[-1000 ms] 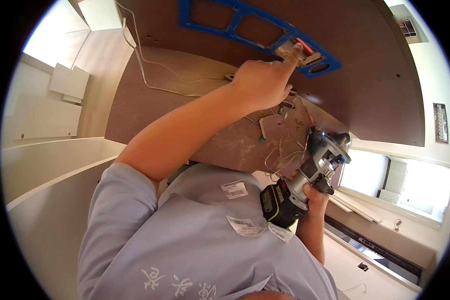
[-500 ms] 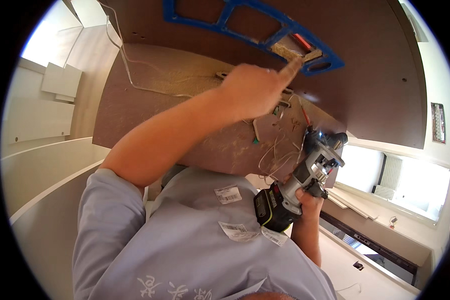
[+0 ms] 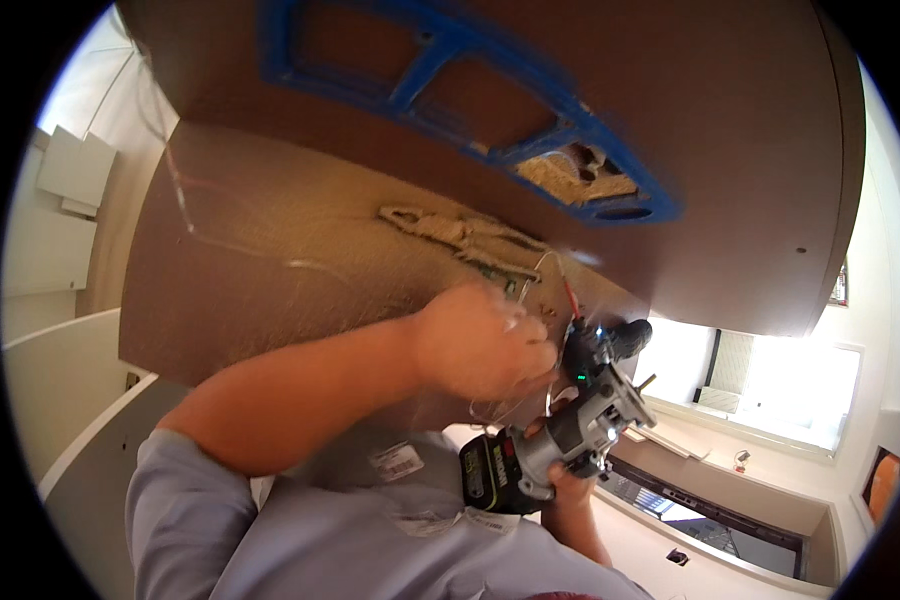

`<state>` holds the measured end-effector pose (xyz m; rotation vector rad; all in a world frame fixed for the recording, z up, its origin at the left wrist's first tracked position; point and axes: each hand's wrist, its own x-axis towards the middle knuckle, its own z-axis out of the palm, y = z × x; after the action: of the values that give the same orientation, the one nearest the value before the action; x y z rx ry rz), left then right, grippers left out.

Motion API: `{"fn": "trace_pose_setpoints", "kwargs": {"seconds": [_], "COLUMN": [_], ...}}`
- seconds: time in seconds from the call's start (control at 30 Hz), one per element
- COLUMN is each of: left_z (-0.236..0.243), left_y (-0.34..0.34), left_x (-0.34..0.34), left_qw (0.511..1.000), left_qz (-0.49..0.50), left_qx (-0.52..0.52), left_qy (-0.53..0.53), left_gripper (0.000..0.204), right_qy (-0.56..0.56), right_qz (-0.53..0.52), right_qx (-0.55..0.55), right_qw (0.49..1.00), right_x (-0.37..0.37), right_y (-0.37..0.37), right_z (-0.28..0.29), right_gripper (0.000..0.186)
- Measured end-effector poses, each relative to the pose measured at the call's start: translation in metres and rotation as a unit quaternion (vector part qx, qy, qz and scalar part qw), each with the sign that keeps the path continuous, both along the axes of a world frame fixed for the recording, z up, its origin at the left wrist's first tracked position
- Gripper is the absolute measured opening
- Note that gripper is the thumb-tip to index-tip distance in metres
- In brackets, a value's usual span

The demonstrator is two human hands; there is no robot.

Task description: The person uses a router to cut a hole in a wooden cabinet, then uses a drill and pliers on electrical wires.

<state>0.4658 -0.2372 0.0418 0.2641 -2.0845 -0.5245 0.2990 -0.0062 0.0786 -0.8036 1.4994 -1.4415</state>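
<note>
My right hand (image 3: 567, 485) grips a cordless trim router (image 3: 570, 440), silver and black with a black battery, held tilted in front of my chest. Its bit points up and right. My left hand (image 3: 485, 345) hangs beside the router, with curled fingers smeared by motion; whether they hold anything is not visible. Beyond my hands, a blue template frame (image 3: 407, 95) with several openings lies against the brown upright panel (image 3: 730, 130). Its right-hand square opening shows a rough cutout (image 3: 570, 175) with sawdust and dark holes inside.
Sawdust covers the brown board (image 3: 260, 270) below the panel, where dusty pliers (image 3: 460, 235) lie. A pale cable (image 3: 185, 200) crosses its left side. White cabinet boards (image 3: 45, 400) stand at left; a bright window (image 3: 790, 395) is at right.
My left hand has left the blue frame's cutout, coming down toward the router, and its pointing finger has curled in. The view has shifted; my right hand still holds the router.
</note>
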Motion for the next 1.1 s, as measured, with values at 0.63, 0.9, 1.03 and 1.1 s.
{"fn": "trace_pose_setpoints", "kwargs": {"seconds": [0.63,0.9,1.03,1.1], "left_z": [0.017,0.007,-0.009,0.000], "left_y": [-0.006,-0.009,-0.013,-0.014], "left_x": [0.012,0.001,-0.010,-0.007], "left_qw": [0.997,0.996,0.991,0.976], "left_qz": [-0.072,-0.045,-0.039,-0.003], "left_qx": [0.027,0.060,0.127,0.207], "left_qy": [-0.021,-0.055,-0.034,-0.070], "left_gripper": [0.034,0.025,0.024,0.034], "right_qy": [0.008,-0.043,-0.089,-0.081], "right_qz": [0.045,0.027,-0.002,0.009], "right_qx": [-0.003,-0.042,-0.049,-0.073], "right_qw": [0.999,0.998,0.995,0.994], "right_x": [-0.011,-0.002,0.007,0.002], "right_y": [0.008,0.023,0.036,0.032], "right_z": [-0.004,-0.032,-0.042,-0.045], "right_gripper": [0.099,0.106,0.121,0.121]}}
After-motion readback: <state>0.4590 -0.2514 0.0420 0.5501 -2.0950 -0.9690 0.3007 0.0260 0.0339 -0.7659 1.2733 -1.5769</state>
